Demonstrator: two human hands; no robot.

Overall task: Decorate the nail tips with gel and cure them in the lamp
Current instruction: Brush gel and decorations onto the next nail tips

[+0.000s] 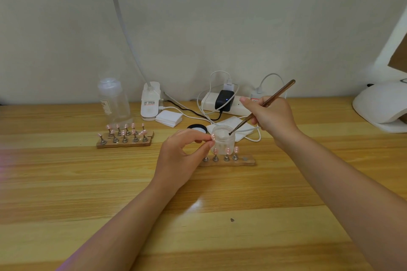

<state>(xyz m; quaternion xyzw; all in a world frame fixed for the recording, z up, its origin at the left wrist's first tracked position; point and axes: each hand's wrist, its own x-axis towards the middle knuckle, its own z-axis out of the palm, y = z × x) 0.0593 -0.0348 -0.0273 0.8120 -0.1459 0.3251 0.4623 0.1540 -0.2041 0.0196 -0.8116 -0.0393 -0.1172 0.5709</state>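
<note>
Head view: a wooden table (88,182) is seen. The left hand (180,160) pinches a pink nail tip (213,137) between thumb and forefinger, beside an open clear gel jar (222,138). Just in front of the jar, a wooden holder (229,161) carries further tips. The right hand (272,116) grips a brush (262,108), its end dipped at the jar's mouth. A white curing lamp (381,110) is noted far right.

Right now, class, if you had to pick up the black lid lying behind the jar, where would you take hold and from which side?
Probably by its rim, from above: the black lid lies flat on the table, so only opposite edges offer a pinch. Come from the left; the jar crowds its right.
</note>
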